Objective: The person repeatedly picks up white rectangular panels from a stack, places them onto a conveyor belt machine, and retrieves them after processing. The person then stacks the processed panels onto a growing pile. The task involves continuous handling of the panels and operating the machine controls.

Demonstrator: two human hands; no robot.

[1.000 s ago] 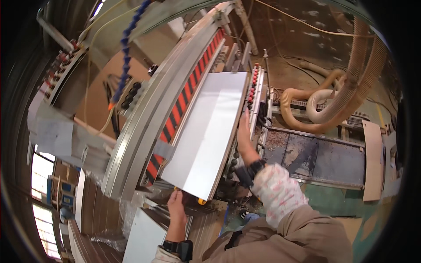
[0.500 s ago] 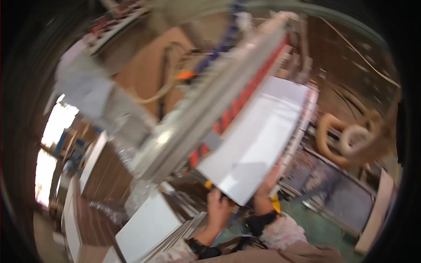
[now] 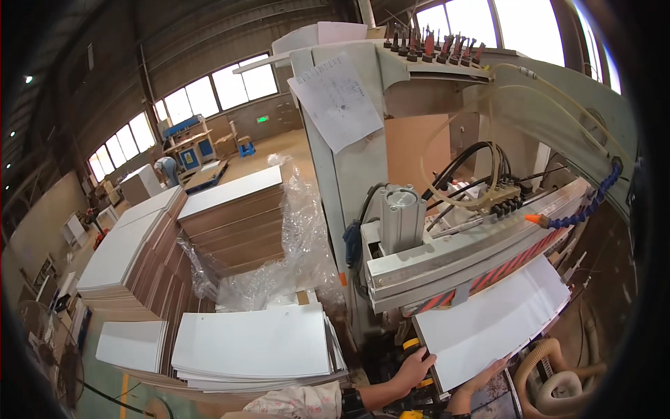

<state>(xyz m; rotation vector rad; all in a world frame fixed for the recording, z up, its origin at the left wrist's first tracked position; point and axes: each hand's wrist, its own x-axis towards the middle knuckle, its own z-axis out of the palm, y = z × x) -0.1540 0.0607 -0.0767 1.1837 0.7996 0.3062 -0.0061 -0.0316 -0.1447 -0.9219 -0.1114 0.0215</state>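
A white rectangular board lies under the striped beam of a machine, its near end toward me. My left hand is closed at the board's left edge, thumb against it, beside a yellow-and-black knob; part of its fingers is hidden. Along the board's near long edge rests my right hand, fingers stretched out and touching the edge. Dark bands circle my wrists below patterned light sleeves.
Stacks of white-faced boards stand to the left, with crumpled clear plastic wrap over some. A metal cylinder rises from the machine beam. Ribbed hoses coil at lower right. Another person bends over far off.
My view has swung left and up, bringing the board stacks and the hall into sight. Both hands remain at the same white board, which still lies under the beam.
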